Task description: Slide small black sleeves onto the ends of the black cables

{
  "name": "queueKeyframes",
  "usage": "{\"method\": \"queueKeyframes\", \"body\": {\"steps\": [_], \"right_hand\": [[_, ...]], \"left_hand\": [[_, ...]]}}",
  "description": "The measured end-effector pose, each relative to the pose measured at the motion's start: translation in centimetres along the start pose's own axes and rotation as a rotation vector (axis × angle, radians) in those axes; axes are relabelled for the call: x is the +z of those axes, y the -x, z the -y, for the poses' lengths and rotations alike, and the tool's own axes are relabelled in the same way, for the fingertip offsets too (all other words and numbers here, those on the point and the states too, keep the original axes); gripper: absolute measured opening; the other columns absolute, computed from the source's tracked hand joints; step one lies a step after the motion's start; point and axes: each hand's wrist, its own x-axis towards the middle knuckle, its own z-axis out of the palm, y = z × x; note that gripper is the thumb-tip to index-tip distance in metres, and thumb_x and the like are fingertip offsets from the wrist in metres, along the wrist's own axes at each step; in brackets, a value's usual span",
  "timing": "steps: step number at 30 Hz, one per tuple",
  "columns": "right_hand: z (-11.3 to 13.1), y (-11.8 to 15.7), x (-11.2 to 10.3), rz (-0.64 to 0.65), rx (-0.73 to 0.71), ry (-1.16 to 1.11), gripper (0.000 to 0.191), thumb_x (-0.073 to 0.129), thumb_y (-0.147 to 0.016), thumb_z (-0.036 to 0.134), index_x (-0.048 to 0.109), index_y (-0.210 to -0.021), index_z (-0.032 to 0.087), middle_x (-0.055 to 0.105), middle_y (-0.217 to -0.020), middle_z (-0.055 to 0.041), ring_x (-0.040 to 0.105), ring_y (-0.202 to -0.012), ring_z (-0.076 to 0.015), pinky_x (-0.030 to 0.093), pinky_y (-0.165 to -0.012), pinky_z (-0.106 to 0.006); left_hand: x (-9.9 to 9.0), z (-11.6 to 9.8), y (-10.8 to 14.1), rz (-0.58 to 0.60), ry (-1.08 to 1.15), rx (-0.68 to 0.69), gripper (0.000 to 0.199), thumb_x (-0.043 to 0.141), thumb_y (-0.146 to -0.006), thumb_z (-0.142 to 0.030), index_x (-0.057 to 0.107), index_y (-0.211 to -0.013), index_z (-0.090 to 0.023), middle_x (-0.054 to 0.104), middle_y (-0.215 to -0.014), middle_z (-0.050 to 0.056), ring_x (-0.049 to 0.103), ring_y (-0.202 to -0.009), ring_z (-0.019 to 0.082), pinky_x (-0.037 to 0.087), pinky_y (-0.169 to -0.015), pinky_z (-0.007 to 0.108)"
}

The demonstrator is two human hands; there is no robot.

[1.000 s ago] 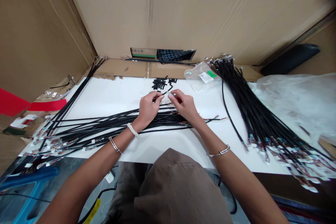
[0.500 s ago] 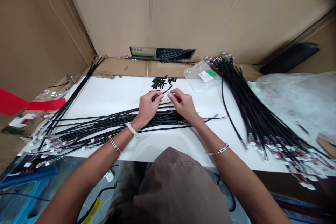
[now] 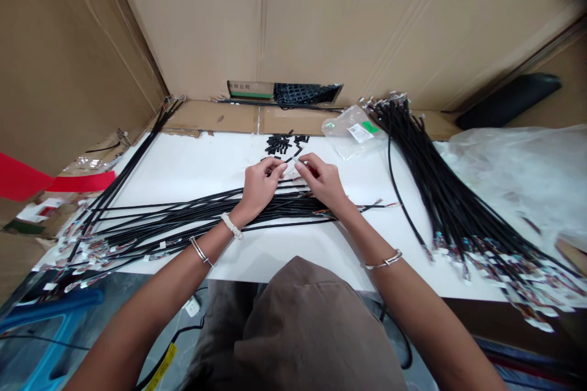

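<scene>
Left hand (image 3: pixel 259 188) fingertips (image 3: pixel 279 167) pinched together on thin black wire (image 3: pixel 288 160), its long axis slanting up-right toward right hand (image 3: pixel 321 181); right fingers (image 3: pixel 298 162) closed at wire's tip, contact too small to tell. Short black plastic sleeves (image 3: pixel 277 145) lay just beyond, long black cable bundle (image 3: pixel 206 211) beneath wrists on white table (image 3: pixel 183 165).

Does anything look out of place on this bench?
One black cable bows away from the bundle at the right of the white table, forming a loose loop instead of lying with the others.
</scene>
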Motion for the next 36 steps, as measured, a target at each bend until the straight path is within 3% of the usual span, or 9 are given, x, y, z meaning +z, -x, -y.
{"method": "queueKeyframes", "body": {"steps": [16, 25, 36], "right_hand": [[0.11, -0.05, -0.02, -0.022, -0.072, 0.034, 0.025, 0.05, -0.093, 0.042, 0.059, -0.091, 0.019, 0.042, -0.056, 0.0058, 0.034, -0.05, -0.0092, 0.03, -0.053, -0.023], [0.32, -0.02, -0.19, -0.08, 0.009, -0.055, 0.028, 0.052, -0.091, 0.047, 0.059, -0.092, 0.02, 0.041, -0.057, 0.0059, 0.032, -0.05, -0.0093, 0.028, -0.051, -0.024], [-0.1, 0.03, -0.7, 0.019, -0.017, 0.001, 0.028, 0.053, -0.091, 0.046, 0.061, -0.095, 0.019, 0.044, -0.057, 0.0058, 0.035, -0.052, -0.01, 0.031, -0.055, -0.024]], "left_hand": [[0.0, -0.02, 0.01, 0.006, 0.009, 0.043, 0.013, 0.06, -0.086, -0.025, 0.064, -0.078, -0.017, 0.064, -0.066, 0.0, 0.061, -0.06, 0.011, 0.046, -0.057, 0.021], [0.07, 0.11, -0.02, 0.02, -0.003, 0.027, 0.011, 0.058, -0.088, -0.025, 0.063, -0.082, -0.017, 0.065, -0.068, -0.001, 0.061, -0.061, 0.011, 0.047, -0.06, 0.022], [0.04, 0.19, 0.0, 0.033, -0.103, 0.101, 0.013, 0.055, -0.09, -0.026, 0.064, -0.088, -0.017, 0.068, -0.079, 0.002, 0.061, -0.067, 0.013, 0.046, -0.064, 0.024]]}}
